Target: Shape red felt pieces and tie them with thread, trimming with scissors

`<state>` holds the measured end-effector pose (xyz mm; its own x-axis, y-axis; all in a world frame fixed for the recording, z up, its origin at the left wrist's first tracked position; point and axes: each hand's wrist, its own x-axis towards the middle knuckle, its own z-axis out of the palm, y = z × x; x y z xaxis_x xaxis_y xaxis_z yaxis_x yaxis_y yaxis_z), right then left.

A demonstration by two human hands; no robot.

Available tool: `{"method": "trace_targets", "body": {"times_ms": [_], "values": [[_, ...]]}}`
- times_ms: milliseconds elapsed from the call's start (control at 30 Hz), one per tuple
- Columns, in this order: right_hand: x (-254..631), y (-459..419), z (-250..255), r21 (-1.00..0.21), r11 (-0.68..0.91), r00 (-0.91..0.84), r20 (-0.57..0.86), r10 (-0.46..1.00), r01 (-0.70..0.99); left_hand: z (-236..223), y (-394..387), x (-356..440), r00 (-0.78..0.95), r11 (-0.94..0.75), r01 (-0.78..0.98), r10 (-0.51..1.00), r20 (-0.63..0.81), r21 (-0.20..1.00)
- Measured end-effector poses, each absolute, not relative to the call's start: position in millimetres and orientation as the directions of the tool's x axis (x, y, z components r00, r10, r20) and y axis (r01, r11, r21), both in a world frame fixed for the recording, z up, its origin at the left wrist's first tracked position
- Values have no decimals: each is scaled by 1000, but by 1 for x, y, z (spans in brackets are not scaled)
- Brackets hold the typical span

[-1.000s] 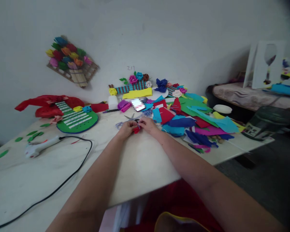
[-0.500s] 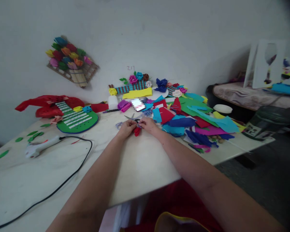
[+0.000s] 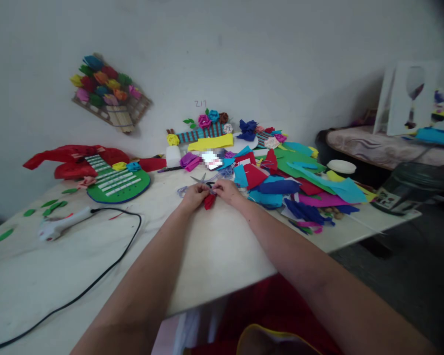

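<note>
Between my hands, just above the table (image 3: 214,256), is a small red crepe paper flower (image 3: 209,201) with its red end pointing toward me. My left hand (image 3: 197,195) pinches it from the left. From the right, my right hand (image 3: 225,191) is closed at its top, where a thin pale purple string (image 3: 213,192) shows between the fingertips. Scissors (image 3: 198,179) with parted blades lie right behind the hands, their dark handles partly hidden. A loose coil of the same string (image 3: 182,191) lies left of the scissors.
A hot glue gun (image 3: 64,224) with a black cord (image 3: 114,264) lies at the left, near a green guitar-shaped board (image 3: 128,190). Coloured crepe paper pieces (image 3: 277,187) pile up on the right. A phone (image 3: 211,160) lies behind the scissors; a dark transparent tub (image 3: 407,190) stands far right.
Both hands stay in nearly the same place with small finger movements. More of the red paper now shows below the fingers.
</note>
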<state>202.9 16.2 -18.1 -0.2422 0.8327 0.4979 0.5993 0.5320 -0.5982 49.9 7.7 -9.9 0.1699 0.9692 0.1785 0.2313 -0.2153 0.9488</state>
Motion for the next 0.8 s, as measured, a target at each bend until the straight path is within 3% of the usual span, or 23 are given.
{"method": "trace_targets", "body": {"times_ms": [200, 400, 600, 800], "values": [[203, 16, -17, -616, 521, -233, 488, 841, 590, -5, 4, 53, 79, -120, 120, 991, 111, 986], [202, 16, -18, -611, 531, -231, 502, 833, 587, -8, 6, 52, 145, -181, 208, 978, 153, 961], [202, 17, -20, -644, 513, -219, 483, 848, 567, -8, 10, 51, 116, -26, 80, 993, 17, 996], [202, 14, -17, -640, 505, -217, 476, 852, 579, -8, 6, 52, 126, -244, 317, 969, 214, 917]]}}
